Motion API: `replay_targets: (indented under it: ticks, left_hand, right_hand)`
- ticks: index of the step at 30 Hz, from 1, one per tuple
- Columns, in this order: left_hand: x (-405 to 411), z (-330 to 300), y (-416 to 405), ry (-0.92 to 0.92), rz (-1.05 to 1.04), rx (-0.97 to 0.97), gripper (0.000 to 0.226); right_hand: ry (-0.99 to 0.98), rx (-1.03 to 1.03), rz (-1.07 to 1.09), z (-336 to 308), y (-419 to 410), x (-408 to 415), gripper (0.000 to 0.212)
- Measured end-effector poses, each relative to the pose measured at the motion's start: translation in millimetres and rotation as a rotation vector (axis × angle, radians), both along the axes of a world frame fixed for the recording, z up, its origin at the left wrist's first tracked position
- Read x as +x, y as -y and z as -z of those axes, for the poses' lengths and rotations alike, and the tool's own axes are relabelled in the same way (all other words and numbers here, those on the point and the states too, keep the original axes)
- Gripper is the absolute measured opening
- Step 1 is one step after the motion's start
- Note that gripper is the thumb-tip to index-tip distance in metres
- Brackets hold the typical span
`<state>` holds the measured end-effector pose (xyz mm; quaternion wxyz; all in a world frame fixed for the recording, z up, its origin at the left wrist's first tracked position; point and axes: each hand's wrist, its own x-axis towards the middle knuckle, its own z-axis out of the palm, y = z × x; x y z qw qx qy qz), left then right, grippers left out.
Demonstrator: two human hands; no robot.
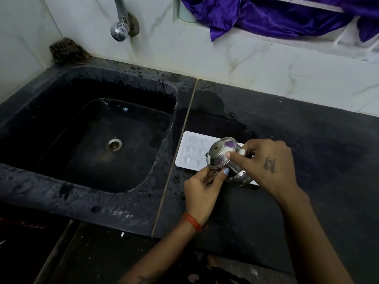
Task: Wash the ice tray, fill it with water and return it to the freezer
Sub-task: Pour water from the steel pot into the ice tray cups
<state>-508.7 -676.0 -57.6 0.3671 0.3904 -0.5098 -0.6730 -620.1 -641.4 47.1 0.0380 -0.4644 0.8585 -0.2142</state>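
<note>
The white ice tray lies flat on the wet black counter, just right of the seam that divides the counter from the sink. Its long axis runs from the upper left, near the sink's edge, toward the lower right, where the far end is hidden under the person's hands. The cavities face up, and the exposed left end shows star-like moulded shapes; whether they hold water cannot be told.

Above the middle of the tray, the person holds a small steel vessel tipped on its side, its round base turned toward the camera and the sink, its mouth toward the right and out of sight. The right hand grips the vessel from the right, fingers curled around its body, the forefinger laid across its side. The left hand comes from below, thumb and fingers pinching the vessel's lower rim; a red thread circles that wrist.

The sink is a dark basin with a metal drain at its bottom, its rim speckled with droplets. A chrome tap juts from the marbled wall above it, a dark scrubber sits in the back left corner, and purple cloth hangs over the ledge at the upper right.
</note>
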Motion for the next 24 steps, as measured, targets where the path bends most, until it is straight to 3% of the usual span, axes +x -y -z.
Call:
replay_targets:
  ticks: [14, 24]
  left_hand:
    - [-4, -3, -5, -0.049, 0.017, 0.046, 0.020]
    - [-10, -8, -7, 0.097, -0.006, -0.220, 0.024]
  right_hand:
    - [-0.045, 0.000, -0.019, 1, -2, -4, 0.034]
    - [0.151, -0.158, 0.042, 8, -20, -20, 0.031]
